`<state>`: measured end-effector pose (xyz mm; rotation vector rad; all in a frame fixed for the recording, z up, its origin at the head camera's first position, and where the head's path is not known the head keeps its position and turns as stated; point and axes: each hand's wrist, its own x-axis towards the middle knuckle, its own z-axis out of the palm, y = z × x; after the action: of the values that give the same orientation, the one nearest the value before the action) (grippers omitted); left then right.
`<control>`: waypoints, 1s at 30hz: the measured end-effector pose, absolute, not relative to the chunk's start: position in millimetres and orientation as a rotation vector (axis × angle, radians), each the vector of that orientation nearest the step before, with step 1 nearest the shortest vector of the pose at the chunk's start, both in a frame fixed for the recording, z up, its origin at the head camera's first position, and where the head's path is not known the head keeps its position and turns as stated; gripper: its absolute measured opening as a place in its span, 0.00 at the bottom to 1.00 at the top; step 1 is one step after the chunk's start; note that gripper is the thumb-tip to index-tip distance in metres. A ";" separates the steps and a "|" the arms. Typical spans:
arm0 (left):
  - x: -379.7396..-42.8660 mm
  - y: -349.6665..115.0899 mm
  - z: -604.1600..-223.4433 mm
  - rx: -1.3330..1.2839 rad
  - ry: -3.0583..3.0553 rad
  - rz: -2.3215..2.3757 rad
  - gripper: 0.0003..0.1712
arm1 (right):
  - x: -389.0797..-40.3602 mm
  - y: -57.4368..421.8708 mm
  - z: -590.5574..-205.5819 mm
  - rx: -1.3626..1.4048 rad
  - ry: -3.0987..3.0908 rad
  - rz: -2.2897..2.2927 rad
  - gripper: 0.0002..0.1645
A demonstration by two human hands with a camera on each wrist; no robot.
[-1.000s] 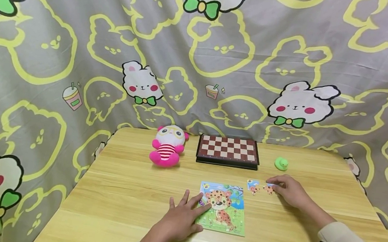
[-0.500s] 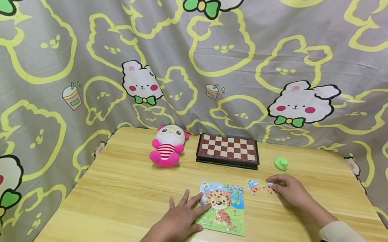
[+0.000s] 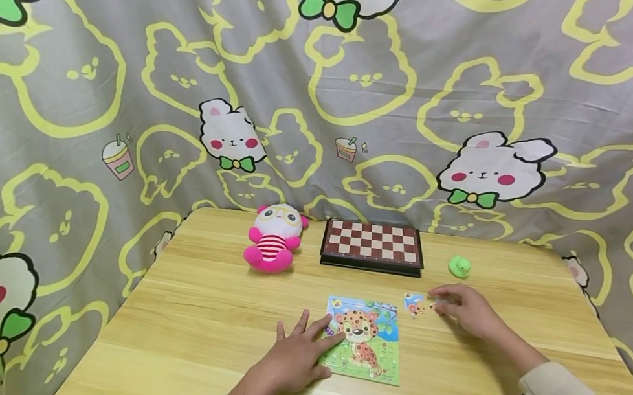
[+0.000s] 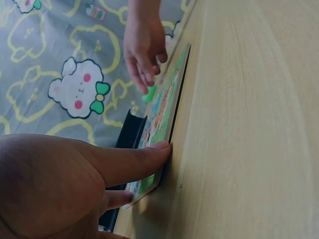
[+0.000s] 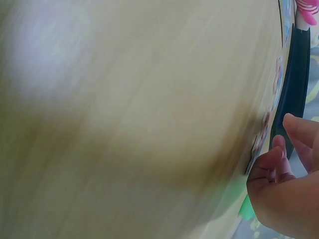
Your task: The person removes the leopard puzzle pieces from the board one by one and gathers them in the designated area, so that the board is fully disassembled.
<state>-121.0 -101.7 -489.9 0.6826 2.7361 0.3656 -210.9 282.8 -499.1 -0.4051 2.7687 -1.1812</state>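
Note:
A square jigsaw puzzle (image 3: pixel 361 343) with a spotted leopard cub picture lies on the wooden table. My left hand (image 3: pixel 295 359) rests on its left side with fingers spread; in the left wrist view the thumb (image 4: pixel 132 163) lies across the puzzle's near edge. Two loose jigsaw pieces lie beyond the puzzle's upper right corner: a left one (image 3: pixel 412 304) in plain sight, and a right one (image 3: pixel 435 306) partly covered by my right hand (image 3: pixel 475 312). In the right wrist view that hand's fingertips are apart, with the piece (image 5: pixel 259 137) flat on the table beside them.
A folded checkered chessboard (image 3: pixel 372 246) lies at the back of the table (image 3: pixel 192 313). To its left sits a pink panda plush (image 3: pixel 272 241); to its right, a small green toy duck (image 3: pixel 459 267). A patterned curtain (image 3: pixel 305 92) hangs behind the table.
My right hand has shifted slightly left over the right-hand loose piece, and its fingers have parted. The left hand and the puzzle look still.

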 end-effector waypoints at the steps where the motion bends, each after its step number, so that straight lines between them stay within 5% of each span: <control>1: -121.0 -101.5 -489.9 0.682 2.737 0.367 0.39 | -210.4 280.9 -498.4 -0.411 2.768 -1.186 0.16; 30: -120.8 -101.1 -488.7 0.681 2.740 0.370 0.39 | -199.8 214.1 -501.6 -0.517 2.593 -1.300 0.15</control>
<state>-120.8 -101.1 -488.7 0.6812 2.7399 0.3699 -199.8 214.1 -501.6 -0.5167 2.5932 -1.2997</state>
